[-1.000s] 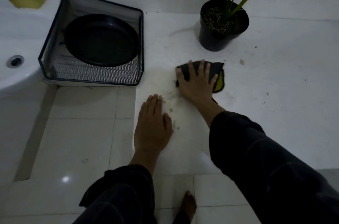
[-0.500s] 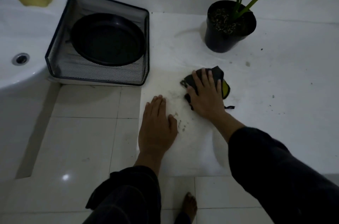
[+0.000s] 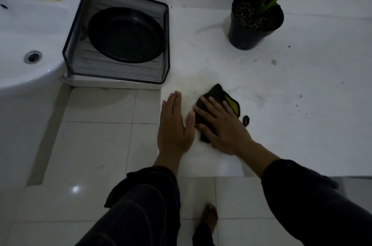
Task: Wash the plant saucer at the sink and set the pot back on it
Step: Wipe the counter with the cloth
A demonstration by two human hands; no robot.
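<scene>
hands flat on the counter, saucer in the basket

right hand [image 3: 223, 131] presses straight fingers on a crumpled dark cloth with a yellow side [image 3: 219, 96]. left hand [image 3: 175, 127] lies flat, fingers released, just beside it on the white counter [image 3: 281, 125]. the round black plastic saucer [image 3: 125, 34] sits in the black wire-mesh basket [image 3: 116, 72] beside the white sink [image 3: 30, 34]; the black plastic plant pot [image 3: 249, 32] stands apart on the counter.

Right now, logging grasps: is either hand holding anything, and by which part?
Nothing is gripped. The right hand presses flat on the middle of the dark cloth; the left hand lies flat on the counter.
</scene>
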